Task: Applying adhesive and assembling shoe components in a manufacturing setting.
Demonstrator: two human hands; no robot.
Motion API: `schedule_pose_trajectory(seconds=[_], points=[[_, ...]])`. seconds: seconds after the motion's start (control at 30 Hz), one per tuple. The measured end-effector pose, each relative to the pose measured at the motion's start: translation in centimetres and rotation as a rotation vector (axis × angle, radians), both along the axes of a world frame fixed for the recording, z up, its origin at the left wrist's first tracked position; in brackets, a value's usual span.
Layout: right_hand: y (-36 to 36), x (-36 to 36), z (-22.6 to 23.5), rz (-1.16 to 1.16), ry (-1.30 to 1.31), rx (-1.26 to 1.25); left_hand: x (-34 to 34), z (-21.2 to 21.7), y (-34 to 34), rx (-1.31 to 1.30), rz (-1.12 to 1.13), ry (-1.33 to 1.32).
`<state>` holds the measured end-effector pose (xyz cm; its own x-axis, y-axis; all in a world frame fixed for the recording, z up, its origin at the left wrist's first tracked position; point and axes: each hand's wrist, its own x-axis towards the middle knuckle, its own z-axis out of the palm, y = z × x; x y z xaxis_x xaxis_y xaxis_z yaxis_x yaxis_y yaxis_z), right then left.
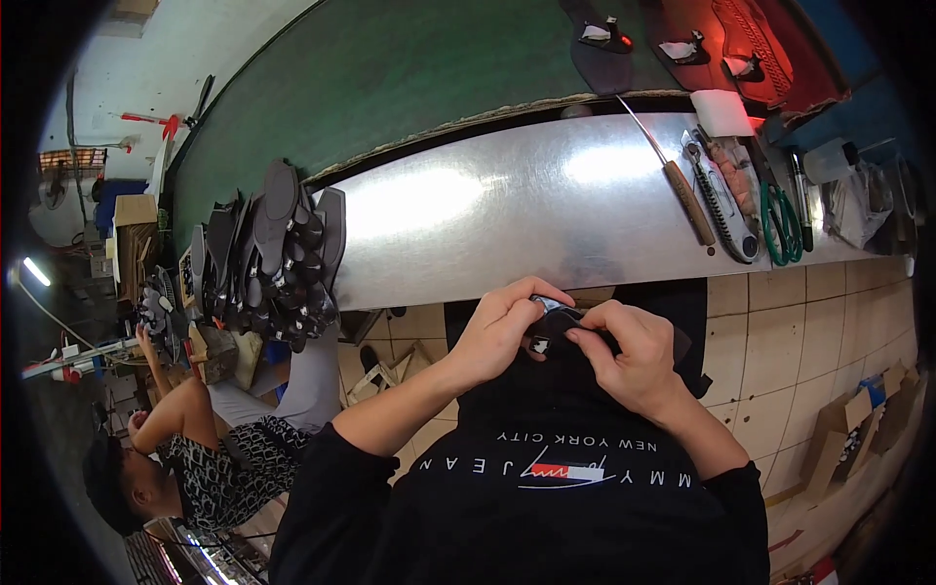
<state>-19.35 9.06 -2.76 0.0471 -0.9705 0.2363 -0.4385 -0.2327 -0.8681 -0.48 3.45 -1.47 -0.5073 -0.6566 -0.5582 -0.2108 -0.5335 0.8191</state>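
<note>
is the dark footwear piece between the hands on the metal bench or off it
Off: the left hand and right hand hold the dark footwear piece before the black top, on the near side of the metal bench.

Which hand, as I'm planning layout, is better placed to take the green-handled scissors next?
Probably the right hand: the green-handled scissors lie nearer it than the left hand; both hold a small black piece.

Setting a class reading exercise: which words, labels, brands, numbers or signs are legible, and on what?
Black cloth top: white lettering, upside down, legible but not copied here, with a red and white emblem.
Dark patterned fabric shirt: repeating print, too small to read.
Long grey plastic cutter: any marking too small.
</note>
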Motion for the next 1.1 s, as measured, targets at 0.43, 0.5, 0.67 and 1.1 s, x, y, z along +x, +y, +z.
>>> schedule_pose_trajectory(seconds=[0.43, 0.5, 0.67, 1.1], points=[[0.2, -0.1, 0.0, 0.01, -0.026, 0.09, -0.2, -0.1, 0.2, -0.079, -0.069, -0.087], [0.2, -0.1, -0.3, 0.004, -0.038, 0.101, -0.1, -0.7, 0.4, -0.155, -0.063, -0.107], [0.0, 0.0, -0.4, -0.038, -0.147, 0.228, 0.1, -1.9, 0.3, -0.329, -0.016, -0.057], [-6.3, -3.3, 1.8, 0.195, -0.387, 0.053, 3.2, 2.3, -2.0, -0.565, 0.113, 0.039]])
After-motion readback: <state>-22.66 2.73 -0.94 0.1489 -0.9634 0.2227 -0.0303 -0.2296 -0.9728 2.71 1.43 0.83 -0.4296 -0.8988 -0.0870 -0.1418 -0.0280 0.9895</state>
